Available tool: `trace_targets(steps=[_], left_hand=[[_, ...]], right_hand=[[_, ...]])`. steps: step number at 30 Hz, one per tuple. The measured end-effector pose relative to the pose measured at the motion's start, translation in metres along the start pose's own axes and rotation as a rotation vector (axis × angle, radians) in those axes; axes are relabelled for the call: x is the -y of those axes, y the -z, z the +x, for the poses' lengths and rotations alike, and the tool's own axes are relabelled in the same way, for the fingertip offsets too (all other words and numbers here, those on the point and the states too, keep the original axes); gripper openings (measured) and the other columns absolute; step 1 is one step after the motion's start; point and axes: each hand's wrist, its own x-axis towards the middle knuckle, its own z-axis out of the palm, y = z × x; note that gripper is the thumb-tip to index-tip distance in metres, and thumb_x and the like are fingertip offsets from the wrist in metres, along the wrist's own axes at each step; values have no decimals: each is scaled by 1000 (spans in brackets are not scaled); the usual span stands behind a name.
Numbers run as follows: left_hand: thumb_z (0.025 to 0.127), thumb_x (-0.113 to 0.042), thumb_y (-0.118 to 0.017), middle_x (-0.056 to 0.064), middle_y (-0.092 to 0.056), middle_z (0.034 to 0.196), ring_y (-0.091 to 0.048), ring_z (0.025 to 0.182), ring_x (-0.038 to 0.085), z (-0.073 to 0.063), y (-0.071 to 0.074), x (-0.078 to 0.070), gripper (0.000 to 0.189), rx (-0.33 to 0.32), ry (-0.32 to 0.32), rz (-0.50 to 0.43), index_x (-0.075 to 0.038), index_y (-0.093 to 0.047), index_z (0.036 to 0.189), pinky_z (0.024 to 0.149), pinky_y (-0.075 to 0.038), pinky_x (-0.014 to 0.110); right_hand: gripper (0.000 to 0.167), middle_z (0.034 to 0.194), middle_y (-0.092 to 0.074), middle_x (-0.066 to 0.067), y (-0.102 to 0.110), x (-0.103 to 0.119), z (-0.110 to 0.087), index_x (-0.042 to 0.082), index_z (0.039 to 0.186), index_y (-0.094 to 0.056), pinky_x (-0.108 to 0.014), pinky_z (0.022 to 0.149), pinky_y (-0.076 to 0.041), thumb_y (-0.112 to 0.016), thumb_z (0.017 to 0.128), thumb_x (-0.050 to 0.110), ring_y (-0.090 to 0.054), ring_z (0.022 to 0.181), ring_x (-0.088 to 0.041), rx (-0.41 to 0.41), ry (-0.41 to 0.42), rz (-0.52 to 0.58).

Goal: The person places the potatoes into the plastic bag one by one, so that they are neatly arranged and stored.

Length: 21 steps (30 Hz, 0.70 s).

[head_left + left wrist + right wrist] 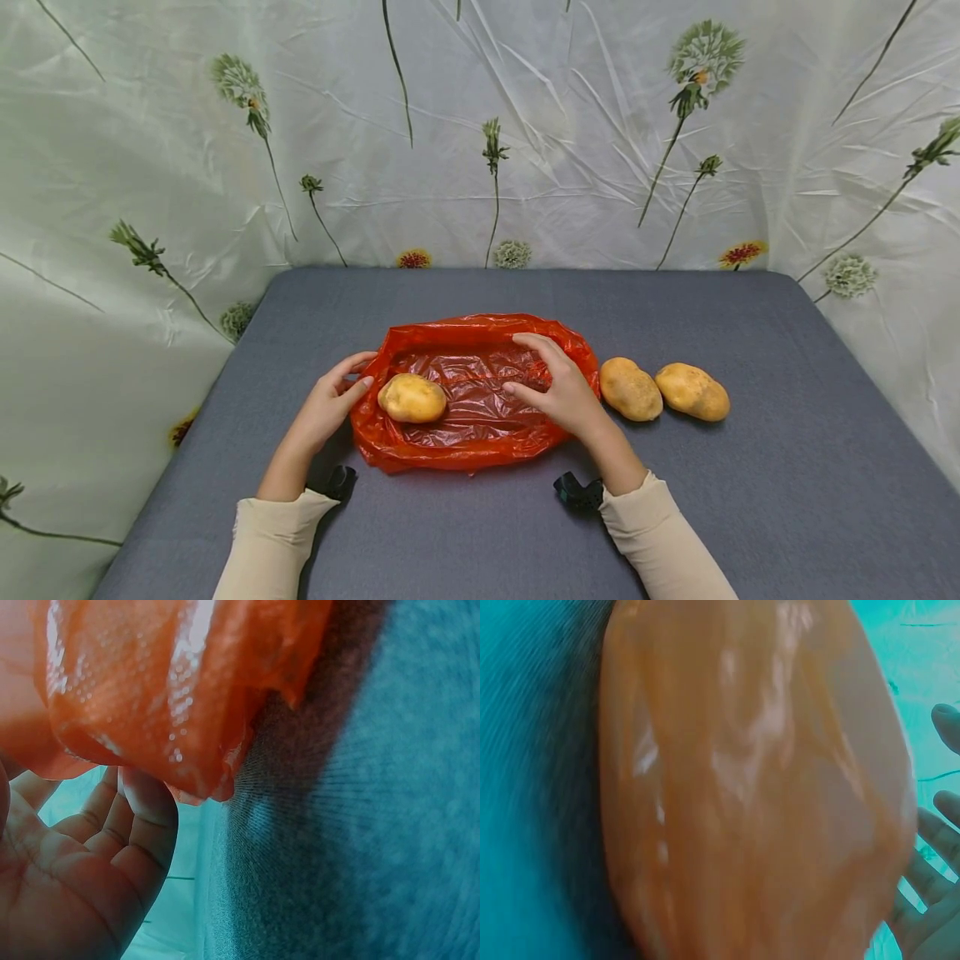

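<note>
A red plastic bag lies spread open on the grey table, its rim standing up all round. Inside, toward the left end, rests a potato. My left hand touches the bag's left edge with loosely bent fingers; in the left wrist view the bag partly hides the fingertips. Over the bag's right part, my right hand is spread, thumb and fingers well apart with nothing between them. Just right of the bag lies a second potato, and beside it a third potato.
The grey cloth-covered table extends around the bag. Behind and to the sides hangs a pale curtain printed with dandelions. Black devices are strapped at both wrists, near the beige sleeves.
</note>
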Motion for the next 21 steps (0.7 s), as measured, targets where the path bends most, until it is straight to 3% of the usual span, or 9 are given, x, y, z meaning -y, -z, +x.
trace_targets(steps=[9, 16, 21], left_hand=[[93, -8, -48, 23, -45, 116, -52, 80, 29, -1, 0, -2, 38, -3, 3, 15, 0, -41, 130, 61, -47, 27], [93, -7, -48, 23, -45, 116, -52, 79, 28, -1, 0, -1, 38, -5, -1, 8, 0, -41, 130, 61, -47, 26], [93, -7, -48, 24, -46, 116, -53, 79, 27, 0, 1, -1, 38, -2, -2, 9, 0, -41, 130, 62, -47, 26]], right_hand=[[62, 128, -46, -7, 15, -12, -12, 5, 127, -46, -39, 97, -30, -75, 74, 17, -40, 119, -19, -17, -29, -37], [61, 124, -49, -13, 23, -16, -16, -1, 123, -47, -38, 96, -30, -77, 70, 6, -42, 116, -24, -62, -17, -5], [61, 122, -49, -18, 30, -14, -19, -4, 122, -47, -43, 96, -29, -76, 68, 0, -42, 115, -30, -81, -52, -23]])
